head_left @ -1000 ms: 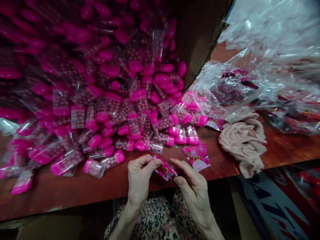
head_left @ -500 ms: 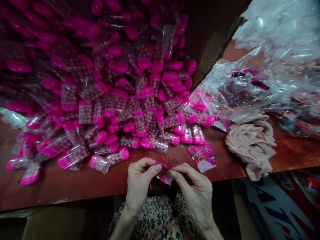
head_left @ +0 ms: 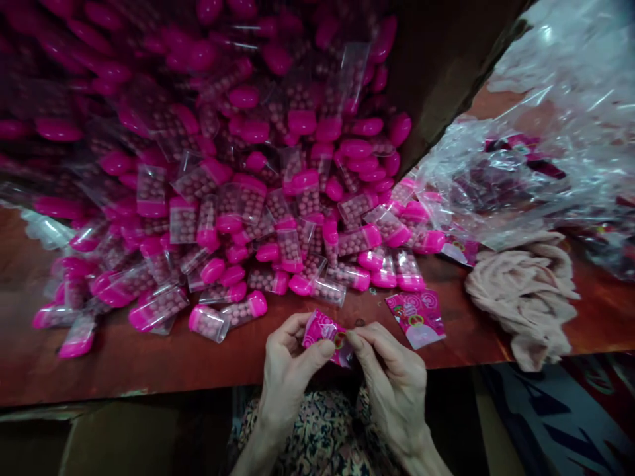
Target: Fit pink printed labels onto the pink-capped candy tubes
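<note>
Between my hands, just above the table's front edge, is a small pink printed label sleeve (head_left: pixel 322 328). My left hand (head_left: pixel 292 363) grips its left side, thumb laid across the front. The fingertips of my right hand (head_left: pixel 389 370) pinch its right edge. Another pink label sleeve (head_left: pixel 417 317) lies flat on the table to the right of my hands. Beyond my hands lie clear containers of small pink balls with bright pink caps, the nearest a capped container (head_left: pixel 210 322) on its side.
A large heap of capped containers (head_left: pixel 297 192) spills from a dark box (head_left: pixel 446 73) onto the reddish-brown table (head_left: pixel 163 370). A crumpled beige cloth (head_left: pixel 523 291) hangs slightly over the front edge at right. Behind it spread clear plastic bags (head_left: pixel 560 132) with pink labels.
The label sleeve has turned, so its printed front now faces me more fully. My left thumb has shifted across it. The whole view has slid slightly, with the scene moving right.
</note>
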{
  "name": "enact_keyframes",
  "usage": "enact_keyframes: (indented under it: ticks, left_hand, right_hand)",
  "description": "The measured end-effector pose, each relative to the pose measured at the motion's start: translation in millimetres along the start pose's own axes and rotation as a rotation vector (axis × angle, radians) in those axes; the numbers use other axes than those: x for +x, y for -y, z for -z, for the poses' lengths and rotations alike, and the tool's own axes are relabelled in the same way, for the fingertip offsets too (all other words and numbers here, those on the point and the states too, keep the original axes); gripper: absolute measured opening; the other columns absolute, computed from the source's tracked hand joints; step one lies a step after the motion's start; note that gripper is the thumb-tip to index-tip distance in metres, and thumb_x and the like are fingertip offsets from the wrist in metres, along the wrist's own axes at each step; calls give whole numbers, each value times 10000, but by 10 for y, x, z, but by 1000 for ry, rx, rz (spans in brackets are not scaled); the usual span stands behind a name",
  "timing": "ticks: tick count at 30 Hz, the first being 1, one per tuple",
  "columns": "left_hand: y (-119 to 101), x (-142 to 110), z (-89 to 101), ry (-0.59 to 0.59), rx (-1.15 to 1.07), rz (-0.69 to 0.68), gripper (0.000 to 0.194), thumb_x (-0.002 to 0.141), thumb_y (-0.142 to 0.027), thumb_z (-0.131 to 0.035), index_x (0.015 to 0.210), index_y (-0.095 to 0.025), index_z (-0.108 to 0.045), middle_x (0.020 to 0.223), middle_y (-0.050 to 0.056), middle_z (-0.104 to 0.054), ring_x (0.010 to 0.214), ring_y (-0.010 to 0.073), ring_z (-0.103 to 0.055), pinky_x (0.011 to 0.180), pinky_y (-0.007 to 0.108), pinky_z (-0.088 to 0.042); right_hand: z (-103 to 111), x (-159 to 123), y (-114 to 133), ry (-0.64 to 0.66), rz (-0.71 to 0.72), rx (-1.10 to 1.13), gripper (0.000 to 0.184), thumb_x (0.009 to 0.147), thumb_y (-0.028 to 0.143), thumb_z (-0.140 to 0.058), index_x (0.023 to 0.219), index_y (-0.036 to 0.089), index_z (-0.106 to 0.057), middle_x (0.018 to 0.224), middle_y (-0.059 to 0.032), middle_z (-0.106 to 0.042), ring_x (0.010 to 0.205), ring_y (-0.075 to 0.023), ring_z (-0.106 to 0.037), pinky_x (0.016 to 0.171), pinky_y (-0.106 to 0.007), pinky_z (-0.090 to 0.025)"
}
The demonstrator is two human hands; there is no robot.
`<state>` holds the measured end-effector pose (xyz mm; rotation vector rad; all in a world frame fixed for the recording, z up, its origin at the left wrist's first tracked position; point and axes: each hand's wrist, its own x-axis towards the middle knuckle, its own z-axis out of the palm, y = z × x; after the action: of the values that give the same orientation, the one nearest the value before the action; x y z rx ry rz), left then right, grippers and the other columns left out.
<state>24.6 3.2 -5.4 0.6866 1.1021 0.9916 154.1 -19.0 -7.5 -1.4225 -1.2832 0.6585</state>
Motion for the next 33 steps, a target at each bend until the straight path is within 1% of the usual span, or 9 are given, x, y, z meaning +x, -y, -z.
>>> enact_keyframes:
  ticks: [3, 5, 8, 11, 15, 20, 27, 30, 33]
  left_hand:
    - [2, -35, -15, -66, -37, 38, 109, 735, -253, -728, 774, -151, -720, 682, 0, -680, 622, 86, -580, 633, 183, -474]
    - [-19, -40, -5, -132, -102, 60, 93, 718, -243, -741, 730, -151, -728, 648, -5, -684, 590, 77, -578, 616, 174, -479]
    - [-94, -36, 47, -242, -195, 42, 114, 656, -227, -785, 718, -144, -738, 657, 9, -709, 591, 84, -603, 616, 176, -499]
    - [-184, -29, 123, -329, -303, 15, 154, 606, -209, -815, 725, -146, -742, 660, 12, -719, 589, 96, -628, 599, 183, -523]
    - [-243, -2, 196, -391, -424, 26, 157, 578, -166, -828, 700, -141, -732, 662, 8, -726, 581, 93, -645, 563, 165, -536]
    - [-251, 56, 203, -404, -506, 9, 151, 579, -157, -828, 669, -143, -707, 643, -7, -713, 578, 90, -646, 570, 170, -550]
    - [-295, 102, 152, -438, -547, -6, 171, 562, -152, -836, 653, -148, -692, 633, -20, -704, 574, 78, -649, 587, 151, -549]
    - [-303, 107, 142, -434, -547, -21, 162, 578, -143, -826, 668, -146, -692, 650, -15, -707, 590, 84, -653, 599, 167, -555]
    - [-302, 112, 137, -421, -528, -31, 144, 618, -150, -804, 705, -140, -689, 656, -7, -702, 592, 89, -646, 561, 166, -544]
  right_hand:
    - [-36, -3, 24, 19, 75, -20, 133, 861, 132, -570, 754, 178, -635, 614, 13, -571, 548, -109, -524, 508, -220, -440]
    - [-47, -1, 35, 71, 104, -20, 129, 869, 133, -558, 778, 178, -639, 619, 12, -581, 548, -112, -538, 514, -226, -456]
    - [-56, 64, 20, 118, 196, -63, 146, 901, 129, -508, 934, 174, -643, 713, -16, -610, 630, -129, -575, 560, -242, -488]
    - [-103, 221, -51, 32, 338, -335, 179, 902, 172, -535, 1059, 157, -618, 883, -82, -613, 813, -189, -564, 685, -325, -514]
    - [-196, 378, -172, 18, 425, -662, 167, 902, 236, -539, 1001, 142, -635, 929, -120, -599, 872, -243, -495, 725, -403, -510]
    - [-164, 250, -186, 26, 404, -675, 112, 886, 196, -561, 972, 141, -607, 901, -93, -580, 850, -225, -481, 732, -375, -499]
    - [-136, 143, -198, -10, 317, -626, 102, 906, 233, -527, 943, 145, -562, 979, -108, -588, 904, -228, -534, 776, -379, -497]
    - [-99, 143, -193, 16, 288, -621, 130, 904, 272, -524, 930, 148, -556, 895, -84, -592, 836, -214, -567, 724, -359, -509]
    - [-6, 114, -138, 20, 197, -514, 131, 859, 279, -590, 918, 164, -574, 851, -45, -586, 749, -173, -593, 649, -301, -515]
